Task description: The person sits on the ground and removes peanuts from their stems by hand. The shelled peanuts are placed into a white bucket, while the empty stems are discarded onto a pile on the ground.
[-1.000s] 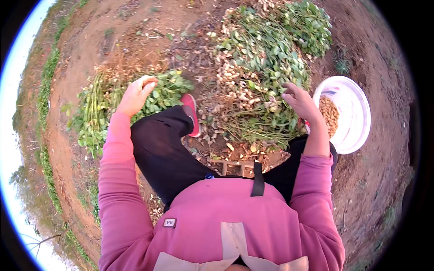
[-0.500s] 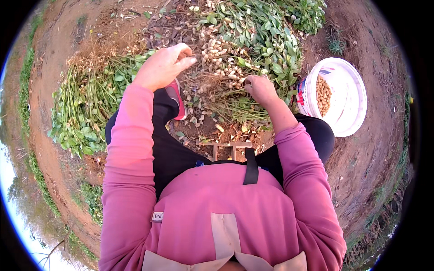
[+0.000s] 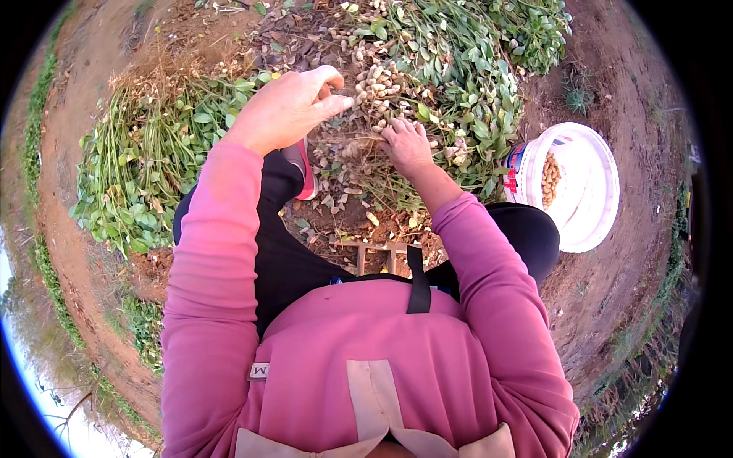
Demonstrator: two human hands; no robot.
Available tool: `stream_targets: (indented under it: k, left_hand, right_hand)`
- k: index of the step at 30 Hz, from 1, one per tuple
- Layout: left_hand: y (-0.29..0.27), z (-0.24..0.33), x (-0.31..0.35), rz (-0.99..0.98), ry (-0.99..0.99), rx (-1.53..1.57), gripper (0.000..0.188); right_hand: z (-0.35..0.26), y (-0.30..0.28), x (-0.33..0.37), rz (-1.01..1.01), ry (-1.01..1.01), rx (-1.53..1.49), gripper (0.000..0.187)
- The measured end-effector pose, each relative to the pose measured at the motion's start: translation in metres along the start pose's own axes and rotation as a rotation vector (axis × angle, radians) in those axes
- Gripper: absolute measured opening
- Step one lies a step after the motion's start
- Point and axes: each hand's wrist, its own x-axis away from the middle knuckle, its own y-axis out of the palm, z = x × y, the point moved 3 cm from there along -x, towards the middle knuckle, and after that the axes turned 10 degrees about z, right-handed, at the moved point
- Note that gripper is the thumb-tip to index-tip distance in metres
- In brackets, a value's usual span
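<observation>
Our right hand (image 3: 410,148) at peanut plants (image 3: 454,72), grip we cannot tell | left hand (image 3: 294,107) parted | stems (image 3: 393,185) roughly crosswise, pods (image 3: 376,84) left, leaves (image 3: 486,126) right

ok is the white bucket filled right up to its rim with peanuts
No, the peanuts make only a small heap at one side of the white bucket, with much of its white inside showing.

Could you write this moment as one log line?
left hand: fingers parted, near peanut plants | right hand: at pods, grip unclear | white bucket: peanuts inside
</observation>
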Motion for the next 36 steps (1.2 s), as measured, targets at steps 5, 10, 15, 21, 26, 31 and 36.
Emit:
stream_targets:
  k: [5, 10, 15, 21, 26, 31, 36]
  left_hand:
    - [-0.002, 0.003, -0.001, 0.005, 0.009, -0.008, 0.041]
    - [0.009, 0.008, -0.004, 0.0, 0.055, -0.058, 0.041]
    - [0.033, 0.028, -0.009, -0.168, 0.073, -0.072, 0.054]
    - [0.078, 0.065, -0.023, 0.122, 0.137, 0.095, 0.105]
    - [0.076, 0.058, -0.045, 0.226, 0.042, 0.971, 0.058]
    - [0.057, 0.074, -0.035, 0.31, -0.162, 1.523, 0.039]
    - [0.071, 0.09, -0.028, 0.172, -0.326, 1.635, 0.047]
  right_hand:
    - [0.073, -0.045, -0.011, 0.118, 0.686, -0.648, 0.028]
    - [0.151, -0.165, 0.013, 0.756, 0.869, -1.315, 0.023]
    - [0.132, -0.244, 0.03, 0.801, 0.615, -1.563, 0.018]
    - [0.055, -0.288, 0.025, 0.68, 0.438, -2.099, 0.012]
    - [0.022, -0.312, 0.017, 0.53, 0.192, -2.138, 0.032]
    - [0.078, -0.292, 0.029, 0.651, 0.205, -1.033, 0.094]
    - [0.071, -0.214, 0.039, 0.145, 0.237, -1.127, 0.116]
